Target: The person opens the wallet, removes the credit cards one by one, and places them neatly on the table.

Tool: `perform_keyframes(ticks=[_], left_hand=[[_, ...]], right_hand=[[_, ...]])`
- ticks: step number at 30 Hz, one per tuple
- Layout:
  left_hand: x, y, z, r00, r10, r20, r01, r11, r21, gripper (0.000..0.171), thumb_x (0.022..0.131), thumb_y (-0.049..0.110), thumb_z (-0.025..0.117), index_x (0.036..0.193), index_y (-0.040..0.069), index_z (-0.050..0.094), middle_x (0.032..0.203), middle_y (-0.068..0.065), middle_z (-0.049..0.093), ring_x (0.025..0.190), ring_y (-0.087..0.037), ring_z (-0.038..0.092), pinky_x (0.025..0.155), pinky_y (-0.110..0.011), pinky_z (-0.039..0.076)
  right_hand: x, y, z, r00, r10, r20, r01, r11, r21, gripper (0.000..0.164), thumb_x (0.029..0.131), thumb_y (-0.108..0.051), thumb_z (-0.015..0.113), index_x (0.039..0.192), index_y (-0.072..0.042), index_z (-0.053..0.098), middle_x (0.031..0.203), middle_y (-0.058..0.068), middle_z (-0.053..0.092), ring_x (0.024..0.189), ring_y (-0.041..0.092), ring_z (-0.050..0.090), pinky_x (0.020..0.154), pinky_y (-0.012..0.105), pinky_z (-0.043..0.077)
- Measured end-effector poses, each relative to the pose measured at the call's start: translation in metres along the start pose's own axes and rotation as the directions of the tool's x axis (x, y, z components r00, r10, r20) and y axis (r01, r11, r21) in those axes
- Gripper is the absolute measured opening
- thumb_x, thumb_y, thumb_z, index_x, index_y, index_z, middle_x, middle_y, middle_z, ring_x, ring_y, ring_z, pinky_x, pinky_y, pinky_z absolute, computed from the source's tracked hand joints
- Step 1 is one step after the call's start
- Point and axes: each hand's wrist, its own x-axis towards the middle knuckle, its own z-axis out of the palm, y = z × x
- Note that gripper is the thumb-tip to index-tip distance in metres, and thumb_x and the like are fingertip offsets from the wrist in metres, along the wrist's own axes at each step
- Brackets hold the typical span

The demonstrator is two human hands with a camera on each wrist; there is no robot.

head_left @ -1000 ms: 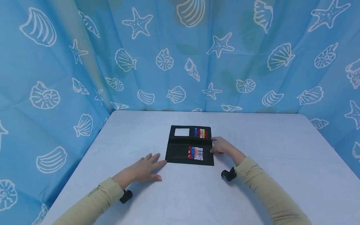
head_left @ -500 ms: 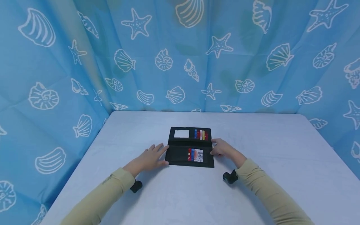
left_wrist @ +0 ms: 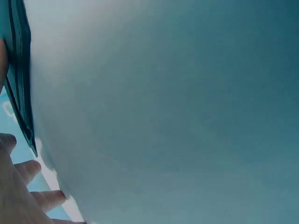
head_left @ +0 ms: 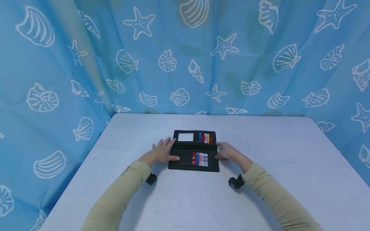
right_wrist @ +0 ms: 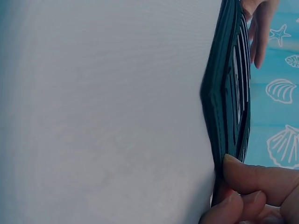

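Observation:
A black bifold wallet (head_left: 182, 164) lies unfolded on the white table. Colourful cards (head_left: 200, 159) fill slots in its near half, with more cards (head_left: 205, 138) and a white window (head_left: 186, 137) in the far half. At the left edge my left hand (head_left: 160, 152) has its fingers spread, the thumb reaching over the near half. My right hand (head_left: 228, 152) pinches the right edge close to the fold. In the right wrist view, thumb and curled fingers (right_wrist: 229, 210) meet at the wallet's edge. The left wrist view catches only the wallet's side and some fingers.
A small black wrist camera (head_left: 151, 179) sits under the left wrist, another black camera (head_left: 236, 182) under the right. A blue curtain (head_left: 173, 57) with shell and starfish prints hangs behind the table (head_left: 260, 128) and along its left side.
My left hand has moved right and away from me, from beside the wallet's near left corner to its left edge, thumb now over the near half. The right hand keeps its place.

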Motion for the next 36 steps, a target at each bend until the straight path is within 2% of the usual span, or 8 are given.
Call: perform_keyframes(ticks=[5, 13, 16, 22, 29, 36], left_hand=[[0.008, 0.003, -0.003, 0.999, -0.044, 0.007, 0.044, 0.999, -0.028, 0.096, 0.077, 0.062, 0.059, 0.149, 0.021, 0.009, 0.154, -0.012, 0.005, 0.139, -0.04, 0.001, 0.106, -0.063, 0.004], [0.016, 0.001, -0.008, 0.998, -0.057, 0.011, 0.057, 0.997, -0.053, 0.103, 0.073, 0.062, 0.063, 0.149, 0.02, 0.006, 0.154, -0.012, 0.003, 0.139, -0.039, -0.002, 0.104, -0.066, 0.003], [0.017, 0.001, -0.01, 0.997, -0.066, 0.033, 0.068, 0.996, -0.058, 0.103, 0.073, 0.061, 0.064, 0.149, 0.02, 0.009, 0.154, -0.012, 0.004, 0.139, -0.038, -0.002, 0.104, -0.066, 0.003], [0.018, 0.004, -0.012, 0.996, -0.067, 0.063, 0.07, 0.996, -0.048, 0.102, 0.072, 0.062, 0.064, 0.149, 0.02, 0.01, 0.154, -0.011, 0.002, 0.139, -0.038, -0.005, 0.104, -0.065, 0.001], [0.017, 0.004, -0.011, 0.996, -0.065, 0.061, 0.067, 0.998, -0.022, 0.102, 0.073, 0.063, 0.062, 0.149, 0.021, 0.008, 0.155, -0.008, -0.002, 0.139, -0.038, -0.006, 0.104, -0.066, 0.001], [0.018, 0.004, -0.009, 0.996, -0.063, 0.063, 0.064, 0.998, -0.02, 0.099, 0.074, 0.063, 0.062, 0.148, 0.023, 0.012, 0.155, -0.007, 0.002, 0.139, -0.038, -0.006, 0.103, -0.066, 0.0]], right_hand=[[0.001, 0.001, -0.001, 1.0, -0.004, -0.003, 0.004, 1.0, -0.001, 0.068, 0.082, -0.002, 0.062, 0.142, -0.006, 0.03, 0.121, 0.021, 0.045, 0.073, 0.021, 0.05, 0.058, 0.024, 0.042], [0.0, 0.0, 0.0, 1.0, -0.014, 0.004, 0.014, 1.0, -0.02, 0.068, 0.083, -0.004, 0.062, 0.143, -0.006, 0.03, 0.125, 0.022, 0.043, 0.08, 0.024, 0.051, 0.063, 0.027, 0.043], [0.001, 0.0, 0.0, 1.0, -0.017, 0.005, 0.017, 1.0, -0.015, 0.068, 0.082, -0.004, 0.062, 0.142, -0.006, 0.03, 0.12, 0.021, 0.045, 0.079, 0.024, 0.051, 0.063, 0.027, 0.043], [-0.001, 0.0, -0.003, 1.0, -0.018, 0.012, 0.018, 1.0, -0.014, 0.068, 0.082, -0.004, 0.062, 0.142, -0.005, 0.03, 0.094, 0.017, 0.05, 0.066, 0.021, 0.051, 0.059, 0.026, 0.045], [0.0, -0.001, -0.004, 1.0, -0.017, 0.013, 0.016, 0.999, 0.031, 0.067, 0.083, -0.003, 0.062, 0.142, -0.006, 0.03, 0.096, 0.016, 0.049, 0.064, 0.019, 0.051, 0.058, 0.024, 0.047], [0.001, -0.003, -0.011, 0.999, -0.026, 0.045, 0.029, 0.998, -0.063, 0.064, 0.085, -0.01, 0.062, 0.14, -0.003, 0.032, 0.09, 0.014, 0.054, 0.063, 0.019, 0.053, 0.056, 0.024, 0.047]])
